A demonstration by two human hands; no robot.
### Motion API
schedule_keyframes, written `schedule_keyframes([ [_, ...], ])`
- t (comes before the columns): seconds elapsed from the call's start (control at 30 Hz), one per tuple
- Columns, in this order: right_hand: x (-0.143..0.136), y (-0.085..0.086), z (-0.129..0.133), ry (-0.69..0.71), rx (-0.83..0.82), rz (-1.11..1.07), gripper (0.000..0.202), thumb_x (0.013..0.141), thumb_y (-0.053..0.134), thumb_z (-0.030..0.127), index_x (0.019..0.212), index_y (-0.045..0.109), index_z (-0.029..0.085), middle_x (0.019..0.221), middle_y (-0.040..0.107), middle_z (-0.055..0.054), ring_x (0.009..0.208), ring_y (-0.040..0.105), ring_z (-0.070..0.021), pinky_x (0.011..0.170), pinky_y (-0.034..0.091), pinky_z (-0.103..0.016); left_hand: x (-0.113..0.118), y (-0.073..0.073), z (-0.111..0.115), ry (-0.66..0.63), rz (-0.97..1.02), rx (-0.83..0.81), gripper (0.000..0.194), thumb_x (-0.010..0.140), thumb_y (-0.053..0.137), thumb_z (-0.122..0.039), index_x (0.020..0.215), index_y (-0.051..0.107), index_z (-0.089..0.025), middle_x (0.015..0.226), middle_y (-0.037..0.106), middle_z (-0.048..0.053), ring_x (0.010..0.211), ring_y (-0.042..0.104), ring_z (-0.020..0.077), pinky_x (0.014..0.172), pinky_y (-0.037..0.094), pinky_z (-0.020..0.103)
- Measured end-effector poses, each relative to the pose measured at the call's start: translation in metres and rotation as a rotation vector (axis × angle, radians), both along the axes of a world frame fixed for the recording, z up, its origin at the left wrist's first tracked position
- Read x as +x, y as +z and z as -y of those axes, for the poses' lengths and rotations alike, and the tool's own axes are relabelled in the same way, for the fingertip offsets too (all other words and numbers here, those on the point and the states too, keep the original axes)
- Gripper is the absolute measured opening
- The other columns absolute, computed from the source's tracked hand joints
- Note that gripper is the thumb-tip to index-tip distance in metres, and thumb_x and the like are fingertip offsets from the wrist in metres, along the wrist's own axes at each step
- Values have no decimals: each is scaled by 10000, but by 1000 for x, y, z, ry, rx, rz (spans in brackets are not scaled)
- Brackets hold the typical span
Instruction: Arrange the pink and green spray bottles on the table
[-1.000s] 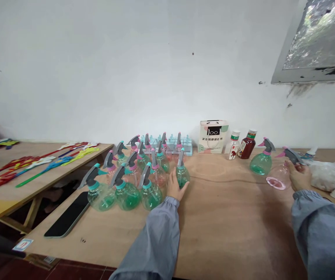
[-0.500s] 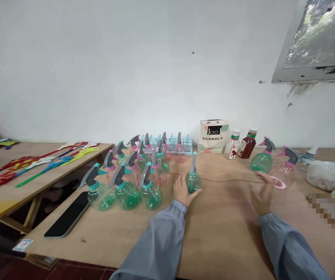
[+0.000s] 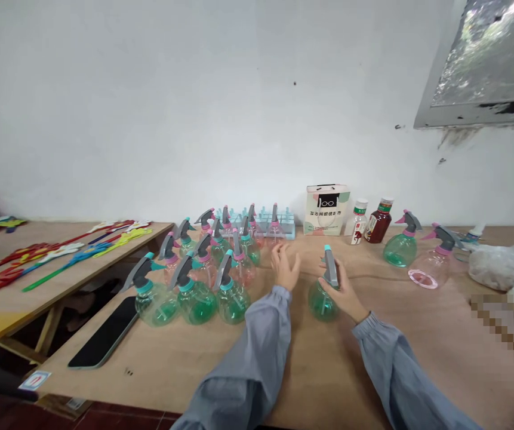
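Observation:
My right hand is wrapped round the grey trigger head of a green spray bottle, which stands upright near the middle of the table. To the left of that bottle, my left hand is raised with fingers apart, holding nothing. Several green and pink spray bottles with grey heads are grouped left of my left hand. Over on the right stand another green spray bottle and a clear pink spray bottle.
A phone lies at the table's left edge. Behind are a light blue rack, a paper bag and two drink bottles. A plastic bag sits at right. Colourful felt pieces cover the left table.
My left hand has let go of the green spray bottle. My right hand has come in from the right and taken its head; the bottle now stands nearer and further right.

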State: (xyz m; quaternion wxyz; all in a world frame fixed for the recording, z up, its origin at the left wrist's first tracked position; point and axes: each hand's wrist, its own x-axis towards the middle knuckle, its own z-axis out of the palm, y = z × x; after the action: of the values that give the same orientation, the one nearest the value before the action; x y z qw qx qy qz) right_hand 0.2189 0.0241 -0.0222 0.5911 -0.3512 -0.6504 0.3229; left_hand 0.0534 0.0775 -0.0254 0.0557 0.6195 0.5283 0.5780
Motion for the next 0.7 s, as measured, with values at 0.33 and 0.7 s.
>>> schedule_keyframes([
  [0.33, 6, -6, 0, 52, 31, 85, 542, 850, 631, 444, 1337, 477, 264, 1379, 549, -104, 1267, 532, -246, 1095, 394, -427, -12, 45, -114, 171, -48, -267, 550, 826, 625, -501, 1312, 579, -247, 1597, 188, 154, 1488, 101, 419, 1155, 125, 643],
  [0.7, 2, 0, -4, 4, -173, -135, 439, 696, 709, 570, 985, 691, 241, 1062, 711, -79, 1070, 632, -301, 995, 451, -475, -4, -4, -54, 205, -395, -123, 446, 861, 559, -285, 1293, 573, -174, 1430, 387, 203, 1375, 359, 346, 1135, 274, 531],
])
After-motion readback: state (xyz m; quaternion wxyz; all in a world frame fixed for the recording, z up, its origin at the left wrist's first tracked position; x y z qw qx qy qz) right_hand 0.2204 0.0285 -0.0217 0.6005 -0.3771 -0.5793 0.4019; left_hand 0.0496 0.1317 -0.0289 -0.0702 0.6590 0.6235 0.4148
